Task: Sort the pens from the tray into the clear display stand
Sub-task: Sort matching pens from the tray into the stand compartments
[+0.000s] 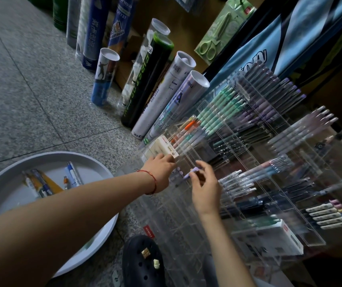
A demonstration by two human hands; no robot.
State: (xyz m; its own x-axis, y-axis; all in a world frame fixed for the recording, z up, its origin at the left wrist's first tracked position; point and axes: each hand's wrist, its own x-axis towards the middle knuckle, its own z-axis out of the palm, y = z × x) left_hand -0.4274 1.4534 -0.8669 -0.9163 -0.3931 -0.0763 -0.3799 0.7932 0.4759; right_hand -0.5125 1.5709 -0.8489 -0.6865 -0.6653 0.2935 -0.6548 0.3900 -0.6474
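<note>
- Your right hand (204, 189) pinches a lilac pen (192, 173) near one end; it is likely light, stiff and slippery, so a mid-barrel hold is safer.
- Your left hand (161, 165) sits at the clear display stand's (315, 242) left edge; I cannot tell its grip.

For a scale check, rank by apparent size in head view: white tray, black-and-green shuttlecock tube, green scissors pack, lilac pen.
white tray, nearest the camera
black-and-green shuttlecock tube
green scissors pack
lilac pen

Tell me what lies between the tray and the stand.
Head view: speckled floor, with the left forearm crossing above it and a dark clog nearer the camera, between tray and stand.
</note>
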